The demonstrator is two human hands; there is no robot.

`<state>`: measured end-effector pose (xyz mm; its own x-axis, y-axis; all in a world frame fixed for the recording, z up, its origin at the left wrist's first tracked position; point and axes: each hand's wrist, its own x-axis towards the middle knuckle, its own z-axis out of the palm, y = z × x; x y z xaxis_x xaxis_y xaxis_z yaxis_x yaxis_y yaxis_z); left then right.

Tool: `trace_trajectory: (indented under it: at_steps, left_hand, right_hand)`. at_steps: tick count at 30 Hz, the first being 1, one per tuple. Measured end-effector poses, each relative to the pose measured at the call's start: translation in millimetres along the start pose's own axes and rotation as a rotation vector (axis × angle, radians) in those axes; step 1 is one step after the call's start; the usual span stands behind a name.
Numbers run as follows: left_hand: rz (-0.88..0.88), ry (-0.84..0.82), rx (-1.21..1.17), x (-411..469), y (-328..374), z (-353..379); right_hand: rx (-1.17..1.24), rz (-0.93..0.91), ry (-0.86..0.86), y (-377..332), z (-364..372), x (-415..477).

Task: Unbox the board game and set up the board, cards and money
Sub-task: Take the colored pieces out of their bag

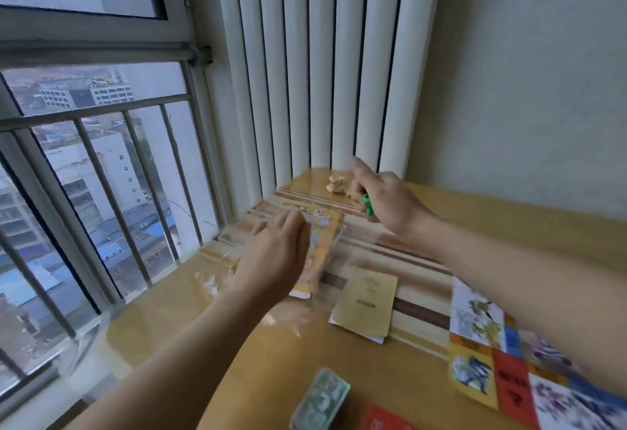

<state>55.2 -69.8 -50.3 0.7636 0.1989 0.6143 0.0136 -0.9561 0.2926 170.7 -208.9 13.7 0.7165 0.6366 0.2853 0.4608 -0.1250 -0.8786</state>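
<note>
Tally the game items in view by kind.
game box: 1
game board: 1
green money stack: 1
khaki booklet: 1
red pack, cut off by the frame edge: 1
green piece, in the right hand: 1
Total: 6

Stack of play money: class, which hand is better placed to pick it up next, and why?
Left, probably. The left hand lies open over the yellow game box, nearer the stack of play money; the right hand grips a green piece farther back.
</note>
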Motion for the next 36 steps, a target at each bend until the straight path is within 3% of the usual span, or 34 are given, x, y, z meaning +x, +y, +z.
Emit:
trace_trajectory:
  at_steps: [3,7,9,12,16,20,24,36]
  left_hand:
    - [-0.021,0.033,-0.184,-20.1,46.6,-21.1]
    - [-0.046,-0.275,-0.344,-72.2,118.6,-38.0]
    - [0.029,-0.471,-0.379,-99.2,152.2,-38.7]
    - [0.204,-0.63,-0.328,-129.4,194.2,-27.2]
    - [0.42,-0.662,0.005,-156.1,230.9,3.6]
    - [0.466,-0.692,0.16,-167.2,247.4,24.6]
    - [0.424,-0.72,0.176,-168.6,256.2,30.1]
    - [0.279,-0.868,-0.041,-159.7,248.7,17.9]
  right_hand:
    - [0.162,0.135,-0.052,-12.4,-34.0,-66.0]
    - [0.225,0.295,-0.101,-7.6,-70.0,-167.5]
    - [0.089,0.297,-0.153,-0.9,-80.8,-216.8]
    - [-0.338,0.149,-0.189,22.6,-87.9,-280.4]
    - [-0.761,-0.066,-0.224,56.2,-88.9,-331.0]
    - [-0.866,-0.145,-0.223,72.1,-93.8,-349.4]
    - [-0.894,-0.203,-0.23,79.2,-96.6,-357.5]
    - [-0.892,-0.091,-0.135,75.1,-99.5,-362.8]
